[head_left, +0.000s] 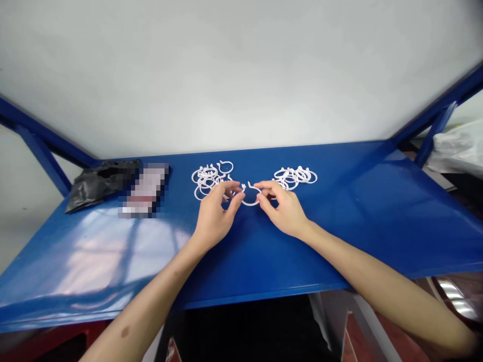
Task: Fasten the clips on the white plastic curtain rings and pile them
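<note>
- my bare forearms came in from the bottom edge, the left forearm from the lower left and the right forearm from the lower right, both meeting over the middle of the blue table.
- my left hand pinched one end of an open white ring between thumb and fingertips, with the other fingers curled in.
- my right hand pinched the other end of the same ring, thumb against forefinger.
- the open white ring hung as a downward curve between the two hands with its gap facing up. i could not tell whether it touched the table top.
- a left pile of rings lay loose and overlapping just behind my left hand, close to its fingertips.
- a right pile of rings lay just behind my right hand, more tightly bunched and apart from the left pile. the held ring was in front of the gap between them.
- a crumpled black bag sat at the far left of the table, and a blurred flat item lay just beside it, on the side nearer the rings.
- a white wall stood behind the table, with blue frame struts slanting at either side and white plastic sheeting bunched at the far right, off the table.
</note>
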The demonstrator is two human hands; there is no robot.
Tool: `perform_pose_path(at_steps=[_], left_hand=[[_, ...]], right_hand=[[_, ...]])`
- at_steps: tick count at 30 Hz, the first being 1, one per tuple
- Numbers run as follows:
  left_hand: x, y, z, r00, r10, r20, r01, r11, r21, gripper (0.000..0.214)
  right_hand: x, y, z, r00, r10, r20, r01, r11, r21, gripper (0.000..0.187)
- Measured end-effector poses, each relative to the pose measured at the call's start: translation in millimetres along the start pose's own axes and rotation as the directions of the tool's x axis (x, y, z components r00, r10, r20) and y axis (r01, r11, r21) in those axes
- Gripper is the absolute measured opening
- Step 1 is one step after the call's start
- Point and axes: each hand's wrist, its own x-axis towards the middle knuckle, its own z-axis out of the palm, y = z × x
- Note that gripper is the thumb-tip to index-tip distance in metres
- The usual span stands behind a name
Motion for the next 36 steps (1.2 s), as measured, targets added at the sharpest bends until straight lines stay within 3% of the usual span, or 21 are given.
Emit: perform_pose_path(at_steps=[2,4,11,18,23,29,32,36], left_hand=[[0.6,-1.3,-1.6,0.986,-0.112,0.122,0.125,0.986,-0.107,0.019],[0.1,-1.8,-2.8,0.975,-0.144,0.172,0.174,0.970,-0.170,0.021],[-5.7,1.4,-3.7,0.991,-0.067,0.113,0.075,0.995,-0.065,0.018],[-6.8,-4.1,0.1,0.991,0.039,0.126,-0.034,0.999,-0.040,0.019],[3.1,-4.3,-9.7,0.989,0.104,0.105,-0.114,0.989,0.090,0.020],[15.7,-22.8,-28.6,0.993,0.114,-0.006,-0.103,0.918,0.383,0.023],[16.6,-30.2,-30.1,0.989,0.137,0.052,-0.145,0.861,0.487,0.024],[14.0,-35.7,-24.4,0.977,0.164,0.134,-0.211,0.781,0.587,0.025]], right_hand=[[-1.6,0.4,0.7,0.999,-0.042,0.030,0.042,0.999,-0.018,0.021],[-3.0,0.0,1.1,0.996,-0.073,0.060,0.075,0.997,-0.026,0.020],[-6.7,-1.5,0.0,0.960,-0.239,0.145,0.256,0.961,-0.110,0.019],[-10.0,-3.2,2.7,0.936,-0.289,0.204,0.326,0.928,-0.183,0.023],[-0.4,-3.9,1.2,0.975,-0.208,0.075,0.221,0.929,-0.297,0.023],[20.5,24.0,-22.4,0.988,0.026,-0.151,-0.091,0.893,-0.440,0.022],[27.4,37.8,-31.8,0.978,0.078,-0.192,-0.171,0.827,-0.535,0.013],[29.6,44.4,-34.5,0.979,0.036,-0.199,-0.157,0.757,-0.634,0.014]])
